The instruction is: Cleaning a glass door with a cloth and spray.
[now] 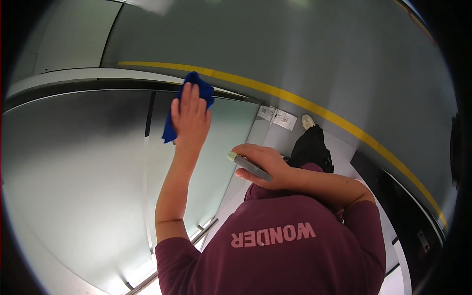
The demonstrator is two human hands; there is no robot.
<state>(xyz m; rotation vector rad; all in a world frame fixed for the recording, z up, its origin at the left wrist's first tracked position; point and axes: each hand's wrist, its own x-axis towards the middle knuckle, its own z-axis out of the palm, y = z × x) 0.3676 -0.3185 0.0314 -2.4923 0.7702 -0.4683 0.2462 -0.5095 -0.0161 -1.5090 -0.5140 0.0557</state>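
Observation:
My left hand (191, 115) is reached out and holds a blue cloth (194, 81) against the frosted glass panel (113, 162), near its dark-framed edge. The fingers lie over the cloth, and its folds stick out past the fingertips and below the hand. Closer to my body, my right hand (268, 162) grips a flat grey bar-shaped object (253, 168) with a pale green end (232, 156). The thumb is on one side of it and the fingers on the other. Its exact kind cannot be made out.
A metal rail (206, 231) runs along the glass at lower left. Beyond the panel, a yellow line (295, 98) curves across the grey floor (295, 44). A white plate (284, 119) lies on the floor by my shoe (308, 121). At right stands a black panel (393, 206).

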